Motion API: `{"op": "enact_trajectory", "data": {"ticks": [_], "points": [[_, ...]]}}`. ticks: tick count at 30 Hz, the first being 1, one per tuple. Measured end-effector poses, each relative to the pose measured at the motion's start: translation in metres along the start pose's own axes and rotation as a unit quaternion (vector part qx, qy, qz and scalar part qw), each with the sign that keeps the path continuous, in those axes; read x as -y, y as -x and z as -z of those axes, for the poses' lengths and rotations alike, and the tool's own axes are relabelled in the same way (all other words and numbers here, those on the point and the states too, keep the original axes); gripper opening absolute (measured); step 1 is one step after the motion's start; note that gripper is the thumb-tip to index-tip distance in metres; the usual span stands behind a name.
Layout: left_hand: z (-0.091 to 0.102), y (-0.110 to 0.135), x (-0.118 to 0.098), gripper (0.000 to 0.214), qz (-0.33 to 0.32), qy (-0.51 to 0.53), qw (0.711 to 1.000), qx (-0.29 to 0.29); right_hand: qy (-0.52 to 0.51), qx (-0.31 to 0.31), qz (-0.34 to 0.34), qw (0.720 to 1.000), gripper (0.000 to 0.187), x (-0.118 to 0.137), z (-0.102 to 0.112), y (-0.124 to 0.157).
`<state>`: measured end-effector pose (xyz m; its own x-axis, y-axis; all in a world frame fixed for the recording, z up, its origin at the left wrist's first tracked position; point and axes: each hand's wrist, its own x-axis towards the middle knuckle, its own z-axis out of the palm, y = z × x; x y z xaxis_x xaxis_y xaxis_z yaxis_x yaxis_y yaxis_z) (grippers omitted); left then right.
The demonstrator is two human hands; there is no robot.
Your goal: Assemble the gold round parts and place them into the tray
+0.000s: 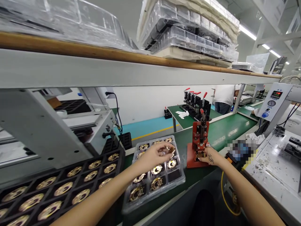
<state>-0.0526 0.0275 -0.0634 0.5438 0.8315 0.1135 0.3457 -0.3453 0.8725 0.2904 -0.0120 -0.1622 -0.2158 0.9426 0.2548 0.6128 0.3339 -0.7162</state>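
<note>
My left hand [162,153] is over the far right of a clear plastic tray [154,205], fingers curled and thumb drawn in. A gold ring-shaped part [173,152] shows at its fingertips, partly hidden by them. Similar gold parts [156,169] sit in the tray's compartments, and one near-right compartment [174,175] shows only its dark bottom. My right hand [210,157] reaches into the base of a red toggle press [197,135]. Its fingers close on a small gold metal part [200,154] beneath the press head; the fingertips are partly hidden.
A black tray [68,175] of gold round parts lies at left. The green conveyor belt [225,128] runs to the far right. Several black toggle presses [196,105] stand behind it. A white machine [272,163] is at right. Overhead, a shelf [117,70] carries plastic trays. A person [224,97] stands farther back.
</note>
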Motion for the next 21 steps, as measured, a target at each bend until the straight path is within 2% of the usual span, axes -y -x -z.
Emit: {"op": "enact_trajectory", "data": {"ticks": [3,6,9,12,14,17,19,21], "points": [[0.020,0.027,0.002,0.048,0.063,0.153,0.986,-0.038,-0.012,-0.038,-0.021,0.999,0.035,0.006,0.023,0.006],[0.031,0.054,-0.002,0.056,0.078,0.203,0.973,-0.077,-0.035,-0.132,-0.051,0.989,0.052,0.017,0.064,-0.006],[0.028,0.069,-0.015,0.059,0.082,0.176,0.978,-0.077,-0.060,-0.222,-0.049,0.972,0.058,0.046,0.107,-0.047],[0.013,0.074,-0.029,0.055,0.068,0.159,0.984,-0.041,-0.108,-0.230,-0.028,0.967,0.070,0.097,0.128,-0.090],[0.003,0.077,-0.034,0.052,0.060,0.159,0.985,-0.011,-0.134,-0.234,0.003,0.963,0.074,0.135,0.128,-0.098],[-0.005,0.086,-0.034,0.048,0.056,0.162,0.985,0.020,-0.124,-0.272,0.083,0.950,0.058,0.175,0.108,-0.067],[-0.006,0.091,-0.031,0.047,0.054,0.160,0.985,0.027,-0.042,-0.314,0.146,0.937,0.044,0.178,0.088,-0.032],[-0.009,0.093,-0.028,0.045,0.055,0.157,0.986,0.027,0.009,-0.336,0.186,0.923,0.039,0.165,0.067,-0.002]]}}
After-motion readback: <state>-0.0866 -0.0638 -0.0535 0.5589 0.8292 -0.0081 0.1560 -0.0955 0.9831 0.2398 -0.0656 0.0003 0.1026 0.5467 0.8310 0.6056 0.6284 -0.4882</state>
